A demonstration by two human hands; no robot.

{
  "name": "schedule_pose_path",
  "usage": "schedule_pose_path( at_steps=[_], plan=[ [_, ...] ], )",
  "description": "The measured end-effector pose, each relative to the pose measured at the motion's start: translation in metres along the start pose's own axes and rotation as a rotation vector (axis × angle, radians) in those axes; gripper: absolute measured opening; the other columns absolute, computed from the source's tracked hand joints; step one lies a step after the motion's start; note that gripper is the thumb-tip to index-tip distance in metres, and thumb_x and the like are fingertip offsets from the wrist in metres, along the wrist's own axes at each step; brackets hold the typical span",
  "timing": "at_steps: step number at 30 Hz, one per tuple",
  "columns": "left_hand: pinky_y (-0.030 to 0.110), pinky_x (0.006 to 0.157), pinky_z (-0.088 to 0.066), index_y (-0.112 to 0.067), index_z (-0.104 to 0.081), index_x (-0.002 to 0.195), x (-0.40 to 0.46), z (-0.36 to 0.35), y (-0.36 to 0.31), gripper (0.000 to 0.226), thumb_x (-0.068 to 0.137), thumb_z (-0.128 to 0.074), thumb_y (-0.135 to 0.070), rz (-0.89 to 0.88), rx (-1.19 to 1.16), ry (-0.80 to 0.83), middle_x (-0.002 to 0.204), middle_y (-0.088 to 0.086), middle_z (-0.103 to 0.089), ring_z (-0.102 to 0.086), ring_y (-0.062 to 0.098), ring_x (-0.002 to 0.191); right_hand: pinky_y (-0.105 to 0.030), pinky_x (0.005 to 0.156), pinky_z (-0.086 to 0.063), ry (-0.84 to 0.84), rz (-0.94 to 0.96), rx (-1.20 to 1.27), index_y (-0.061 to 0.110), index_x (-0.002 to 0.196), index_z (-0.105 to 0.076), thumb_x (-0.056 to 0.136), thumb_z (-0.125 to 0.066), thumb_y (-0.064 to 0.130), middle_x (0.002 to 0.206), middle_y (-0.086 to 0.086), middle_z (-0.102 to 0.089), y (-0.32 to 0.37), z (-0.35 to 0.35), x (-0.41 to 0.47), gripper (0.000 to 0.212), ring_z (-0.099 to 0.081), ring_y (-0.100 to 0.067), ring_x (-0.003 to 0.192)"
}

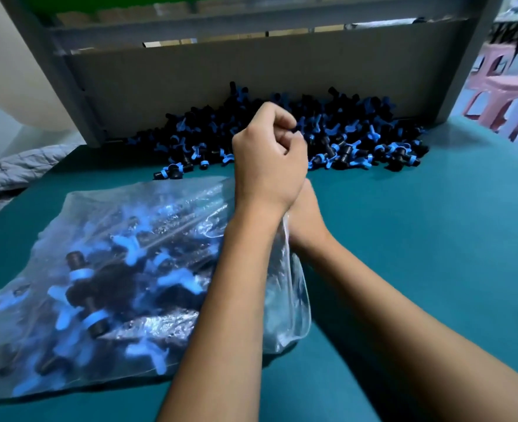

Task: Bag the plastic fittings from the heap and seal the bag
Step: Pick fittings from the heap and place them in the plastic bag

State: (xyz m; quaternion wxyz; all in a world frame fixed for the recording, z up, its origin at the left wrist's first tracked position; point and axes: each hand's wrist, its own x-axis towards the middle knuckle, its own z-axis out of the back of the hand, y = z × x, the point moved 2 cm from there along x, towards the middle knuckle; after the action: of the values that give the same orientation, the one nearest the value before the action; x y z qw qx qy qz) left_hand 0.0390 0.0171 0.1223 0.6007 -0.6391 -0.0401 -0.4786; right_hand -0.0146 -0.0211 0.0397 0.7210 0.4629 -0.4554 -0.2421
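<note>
Two bare forearms are seen crossing over the teal table top [419, 239], the left one lying over the right. The left hand [270, 156] is raised above the near edge of the heap, its fingers curled tight into the palm; what is pinched there, if anything, cannot be made out. The right hand [305, 214] is almost wholly hidden beneath the left wrist, so only its back and wrist are visible; whether it is closed on the plastic cannot be told. The clear plastic bag [105, 269] is laid flat on the table just left of the arms, its right edge gathered up toward the hidden right hand. Black and blue plastic fittings [93, 303] are seen inside the bag, blurred by glare and crinkled film; a count is not possible. The loose heap of black and blue plastic fittings [358, 138] is piled against a grey upright board [221, 74] at the far side of the table, partly masked by the left hand. A pink plastic stool [501, 86] is cut off at the right edge, and grey quilted cloth [17, 169] at the left edge.
</note>
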Motion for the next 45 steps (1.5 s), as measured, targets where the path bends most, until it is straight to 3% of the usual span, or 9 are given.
schedule_pose_path(
  at_steps=[4,8,16,21,25,29,35,38,45],
  plan=[
    [0.025,0.07,-0.05,-0.012,-0.068,0.086,-0.014,-0.011,0.037,0.017,0.079,-0.057,0.0,0.231,0.186,0.142,0.076,-0.005,-0.065,-0.06,0.015,0.072,-0.031,0.062,-0.047,-0.224,-0.118,-0.176,0.02,0.073,-0.073,0.084,-0.068,0.016,0.063,0.014,-0.064,-0.03,0.04,0.02,0.012,-0.056,-0.004,0.061],
    [0.032,0.079,-0.054,-0.016,-0.068,0.089,-0.034,-0.024,0.07,0.017,0.08,-0.058,-0.005,0.405,0.359,0.336,0.092,0.004,-0.071,-0.065,0.027,0.089,-0.031,0.088,-0.051,-0.044,-0.137,-0.743,0.016,0.109,-0.073,0.086,-0.059,0.006,0.094,-0.003,-0.073,-0.057,0.067,0.041,0.029,-0.066,-0.022,0.093],
    [0.038,0.076,-0.058,-0.019,-0.063,0.083,-0.045,-0.029,0.084,0.016,0.08,-0.054,-0.006,0.466,0.397,0.311,0.088,0.005,-0.07,-0.065,0.03,0.085,-0.051,0.089,-0.052,0.201,0.061,-1.208,0.027,0.153,-0.025,0.087,-0.056,0.0,0.151,-0.019,-0.021,-0.061,0.051,0.088,0.077,-0.036,-0.042,0.126],
    [0.041,0.076,-0.057,-0.019,-0.065,0.082,-0.043,-0.028,0.087,0.018,0.079,-0.054,-0.005,0.476,0.35,0.275,0.086,0.004,-0.07,-0.065,0.03,0.086,-0.046,0.095,-0.043,0.382,0.267,-1.529,0.044,0.158,-0.009,0.101,-0.047,0.018,0.167,-0.008,0.017,-0.063,0.028,0.106,0.073,0.0,-0.04,0.152],
    [0.041,0.072,-0.059,-0.02,-0.064,0.079,-0.043,-0.028,0.091,0.019,0.078,-0.051,-0.006,0.506,0.321,0.265,0.082,0.001,-0.068,-0.065,0.029,0.079,-0.05,0.116,-0.031,0.552,0.115,-1.528,0.042,0.157,-0.018,0.103,-0.046,0.025,0.166,-0.014,0.008,-0.067,0.023,0.119,0.063,0.001,-0.043,0.151],
    [0.041,0.074,-0.059,-0.019,-0.065,0.078,-0.043,-0.028,0.092,0.018,0.078,-0.052,-0.005,0.497,0.292,0.263,0.081,0.002,-0.069,-0.065,0.031,0.081,-0.048,0.104,-0.043,0.454,0.029,-1.375,0.03,0.143,-0.042,0.099,-0.051,0.025,0.14,-0.018,-0.031,-0.068,0.032,0.112,0.045,-0.028,-0.038,0.132],
    [0.039,0.077,-0.059,-0.019,-0.067,0.081,-0.042,-0.026,0.093,0.017,0.081,-0.055,-0.007,0.493,0.301,0.276,0.084,0.002,-0.07,-0.066,0.028,0.083,-0.044,0.104,-0.038,0.375,-0.073,-1.166,0.028,0.124,-0.058,0.097,-0.052,0.042,0.117,-0.014,-0.043,-0.066,0.072,0.077,0.03,-0.04,-0.036,0.115],
    [0.036,0.073,-0.059,-0.019,-0.065,0.077,-0.042,-0.028,0.093,0.013,0.085,-0.06,-0.012,0.481,0.285,0.275,0.077,0.0,-0.069,-0.069,0.025,0.077,-0.038,0.102,-0.039,0.326,-0.041,-0.962,0.029,0.12,-0.07,0.1,-0.057,0.029,0.11,-0.011,-0.049,-0.06,0.094,0.052,0.024,-0.047,-0.033,0.111],
    [0.039,0.065,-0.063,-0.016,-0.064,0.091,-0.049,-0.044,0.091,0.03,0.09,-0.068,-0.046,0.561,0.063,0.437,0.064,0.004,-0.073,-0.072,0.021,0.051,-0.034,0.106,-0.038,0.1,0.168,-0.565,0.026,0.15,-0.044,0.09,-0.073,0.015,0.118,-0.004,-0.061,-0.038,0.109,-0.013,0.067,-0.053,-0.024,0.113]
  ],
)
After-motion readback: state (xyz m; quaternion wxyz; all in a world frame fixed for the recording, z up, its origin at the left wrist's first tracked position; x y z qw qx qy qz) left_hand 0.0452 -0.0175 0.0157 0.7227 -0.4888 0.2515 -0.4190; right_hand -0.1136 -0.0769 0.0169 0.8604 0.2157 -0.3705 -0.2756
